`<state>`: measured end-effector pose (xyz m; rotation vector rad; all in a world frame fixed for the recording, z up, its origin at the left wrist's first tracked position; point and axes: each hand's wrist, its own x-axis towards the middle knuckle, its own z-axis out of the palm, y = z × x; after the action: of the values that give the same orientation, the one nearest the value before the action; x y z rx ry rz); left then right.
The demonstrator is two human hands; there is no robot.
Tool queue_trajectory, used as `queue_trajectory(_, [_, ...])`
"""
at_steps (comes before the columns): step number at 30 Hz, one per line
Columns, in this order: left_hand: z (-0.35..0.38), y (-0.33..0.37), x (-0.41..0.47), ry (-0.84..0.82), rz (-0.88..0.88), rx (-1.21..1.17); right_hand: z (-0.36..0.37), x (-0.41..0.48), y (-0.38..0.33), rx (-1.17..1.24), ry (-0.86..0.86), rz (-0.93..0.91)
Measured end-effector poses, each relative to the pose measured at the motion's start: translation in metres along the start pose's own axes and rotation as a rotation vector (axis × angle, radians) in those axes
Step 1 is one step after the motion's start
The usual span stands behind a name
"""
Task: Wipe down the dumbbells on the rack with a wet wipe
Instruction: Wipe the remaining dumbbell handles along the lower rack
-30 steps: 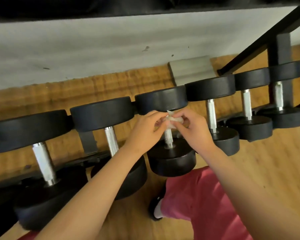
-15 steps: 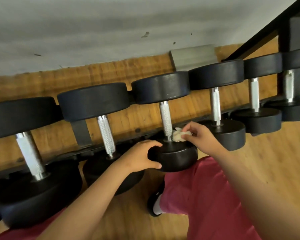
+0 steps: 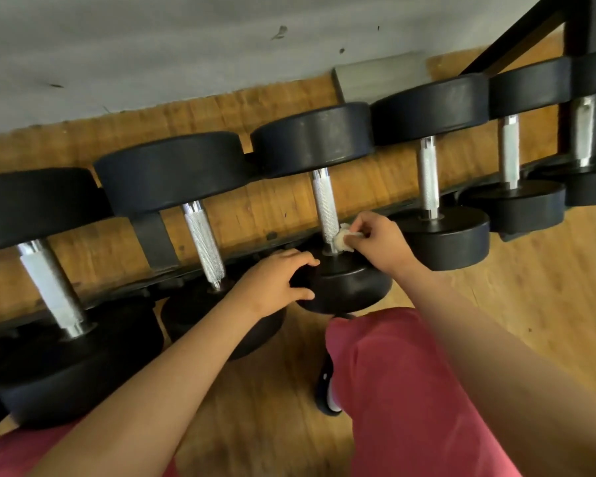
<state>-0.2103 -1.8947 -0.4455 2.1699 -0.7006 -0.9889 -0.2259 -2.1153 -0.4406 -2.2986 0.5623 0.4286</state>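
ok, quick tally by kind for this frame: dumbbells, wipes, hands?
dumbbells: 6, rightmost partly cut off by the frame edge
wet wipe: 1
hands: 2, left hand and right hand
total: 9

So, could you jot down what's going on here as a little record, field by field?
Place: dumbbell rack by a wall, wood floor below
Dumbbells in view: six, black heads, metal handles
Being cleaned: third dumbbell from the left
Left hand: grips its near head
Right hand: pinches wet wipe against the handle's lower end
Person: red trousers, dark shoe
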Motion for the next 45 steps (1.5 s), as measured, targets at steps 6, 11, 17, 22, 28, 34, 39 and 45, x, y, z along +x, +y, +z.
queue_trajectory(6, [0.006,0.01,-0.003,-0.001,0.06,0.27,0.0,0.002,0.004,-0.014,0.042,-0.015])
queue_trajectory(11, [0.014,0.008,-0.004,0.012,-0.056,0.712,0.0,0.01,0.005,-0.131,0.004,-0.026])
queue_trajectory(17, [0.033,0.017,-0.011,0.117,-0.099,0.981,-0.008,0.011,0.008,-0.119,-0.184,-0.084])
queue_trajectory(22, [0.032,0.02,-0.01,0.11,-0.068,1.013,-0.011,0.018,0.004,-0.14,-0.311,-0.069])
queue_trajectory(28, [0.033,0.023,-0.01,0.138,-0.049,1.045,-0.01,0.025,-0.002,-0.233,-0.37,-0.09])
queue_trajectory(34, [0.034,0.024,-0.011,0.153,-0.041,1.056,-0.008,0.024,0.01,-0.068,-0.247,-0.066])
queue_trajectory(39, [0.033,0.023,-0.011,0.15,-0.032,1.06,-0.01,0.024,-0.002,-0.027,-0.322,-0.036])
queue_trajectory(45, [0.035,0.019,-0.008,0.169,-0.017,1.043,-0.013,0.023,-0.003,0.339,-0.349,0.142])
